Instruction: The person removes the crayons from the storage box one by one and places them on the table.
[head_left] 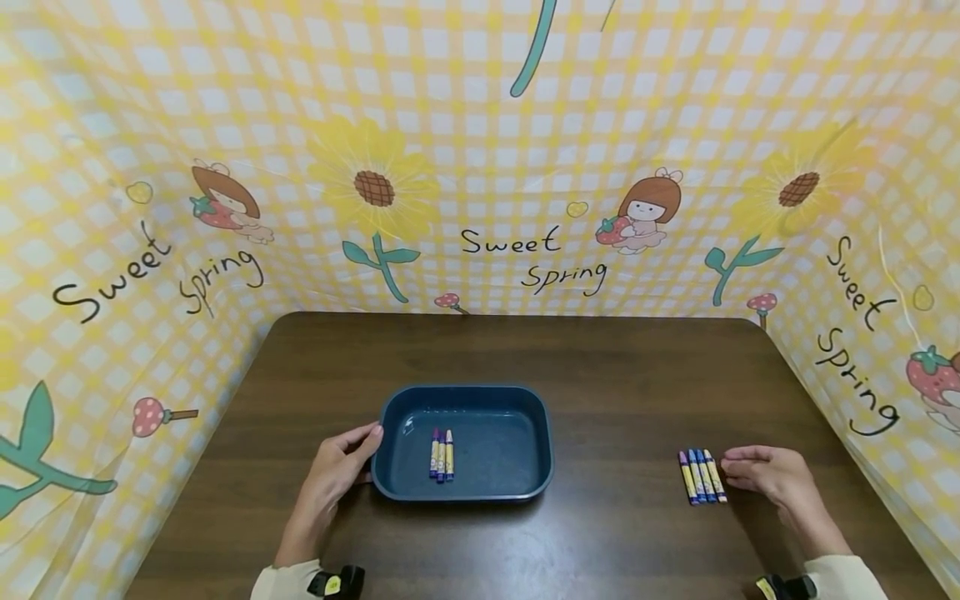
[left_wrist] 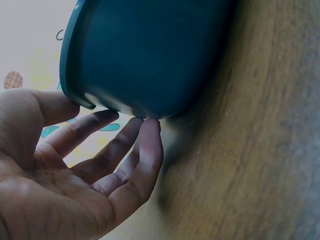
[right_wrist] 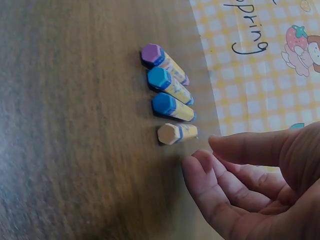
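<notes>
A dark blue tray (head_left: 517, 492) lies on the table, with three crayons (head_left: 442, 456) side by side on its floor. My left hand (head_left: 341, 467) holds its left end, the thumb at the rim and the fingertips against the outer wall (left_wrist: 150, 65). Off to the right, a row of several crayons (head_left: 702, 477) lies on the wood. Their ends show purple, two blues and a pale peach in the right wrist view. Just right of the peach crayon (right_wrist: 175, 133) is my right hand (head_left: 772, 477), its fingers loosely bent with nothing between thumb and fingertips.
The brown wooden table (head_left: 615, 375) stretches between the tray and the loose crayons. A yellow checked cloth (head_left: 495, 167) with printed flowers and lettering hangs behind the table and along both sides.
</notes>
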